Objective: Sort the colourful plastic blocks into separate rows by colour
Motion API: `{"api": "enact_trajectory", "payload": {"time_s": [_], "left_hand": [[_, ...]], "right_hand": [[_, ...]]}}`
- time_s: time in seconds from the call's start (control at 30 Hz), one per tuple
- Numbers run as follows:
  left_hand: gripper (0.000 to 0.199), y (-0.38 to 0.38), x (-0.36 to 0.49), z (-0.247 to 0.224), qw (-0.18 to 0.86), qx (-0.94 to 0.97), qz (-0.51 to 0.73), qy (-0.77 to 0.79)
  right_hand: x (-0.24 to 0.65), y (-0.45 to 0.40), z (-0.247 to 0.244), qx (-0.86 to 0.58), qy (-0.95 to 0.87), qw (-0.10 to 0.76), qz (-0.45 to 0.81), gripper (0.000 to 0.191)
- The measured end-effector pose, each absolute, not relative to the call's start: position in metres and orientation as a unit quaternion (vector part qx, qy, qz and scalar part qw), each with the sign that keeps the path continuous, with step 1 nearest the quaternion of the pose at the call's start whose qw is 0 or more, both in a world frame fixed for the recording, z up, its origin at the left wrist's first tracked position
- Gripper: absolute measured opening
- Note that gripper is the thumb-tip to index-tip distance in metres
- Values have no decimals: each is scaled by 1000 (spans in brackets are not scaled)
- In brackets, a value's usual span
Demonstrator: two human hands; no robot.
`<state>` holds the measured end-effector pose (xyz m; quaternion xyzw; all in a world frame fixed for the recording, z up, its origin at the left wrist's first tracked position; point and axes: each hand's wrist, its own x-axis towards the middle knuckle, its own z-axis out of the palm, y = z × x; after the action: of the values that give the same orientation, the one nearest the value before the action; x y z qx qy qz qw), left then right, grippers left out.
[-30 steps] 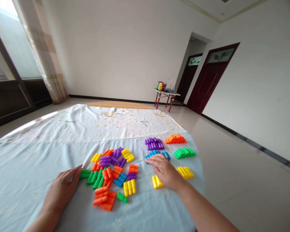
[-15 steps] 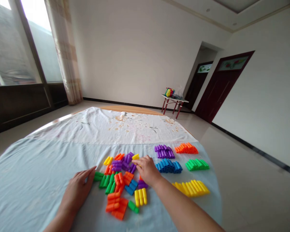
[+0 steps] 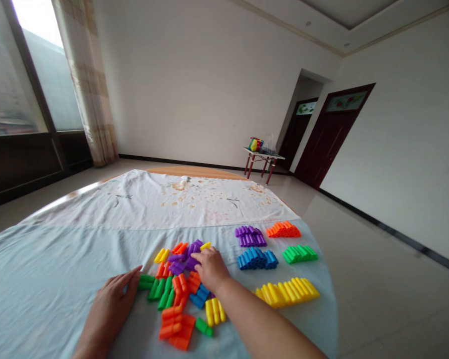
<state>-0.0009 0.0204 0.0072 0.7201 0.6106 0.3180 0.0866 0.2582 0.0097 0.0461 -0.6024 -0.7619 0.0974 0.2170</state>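
Room: a pale wall stood behind a round-looking table, its surface mostly covered by a blue and white cloth (image 3: 60, 269).
Left hand (image 3: 110, 301): it rested toward the surface's left edge, fingers extended and a narrow gap at the thumb, with nothing seen in its grip.
Green pieces (image 3: 145, 282): they lay at its fingertips, touching or just beside; which, I could not tell.
Orange pieces (image 3: 177, 324): these overlapped nearer the viewer.
Purple pieces (image 3: 193, 249): they lay in the mixed pile, between the hands, just left of the right fingertips and partly under them; the clearest had its long axis slanting toward the surface's far right.
Right hand (image 3: 212, 269): it was much the nearer to the purple, fingers curled narrowly; whether they gripped a piece, I could not tell.
Yellow piece (image 3: 205, 246): it showed just beyond those fingers, toward the far edge, partly hidden.
Right side: a purple stack (image 3: 250, 237) and a blue stack (image 3: 257, 259) stood apart from the pile, with an orange stack (image 3: 283, 229), a yellow row (image 3: 288, 292) and a green row (image 3: 300, 254) nearer the right edge.
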Motion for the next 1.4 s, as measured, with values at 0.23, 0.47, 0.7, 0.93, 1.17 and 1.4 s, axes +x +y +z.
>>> {"api": "enact_trajectory", "payload": {"time_s": [0.23, 0.47, 0.7, 0.93, 1.17, 1.4], "left_hand": [[46, 18, 2, 10, 74, 726, 322, 603], [47, 15, 6, 13, 71, 726, 318, 606], [48, 14, 5, 14, 74, 724, 309, 612], [49, 16, 3, 12, 79, 723, 304, 615], [50, 21, 0, 9, 92, 718, 296, 623], [48, 23, -2, 6, 92, 721, 306, 614]], "right_hand": [[284, -22, 59, -544, -758, 329, 145, 37], [304, -51, 50, -498, -794, 301, 174, 48], [310, -63, 59, -518, -782, 302, 170, 51], [305, -62, 62, -494, -832, 205, 144, 28], [303, -47, 70, -509, -821, 229, 121, 25], [334, -30, 104, -560, -770, 251, 174, 38]]}}
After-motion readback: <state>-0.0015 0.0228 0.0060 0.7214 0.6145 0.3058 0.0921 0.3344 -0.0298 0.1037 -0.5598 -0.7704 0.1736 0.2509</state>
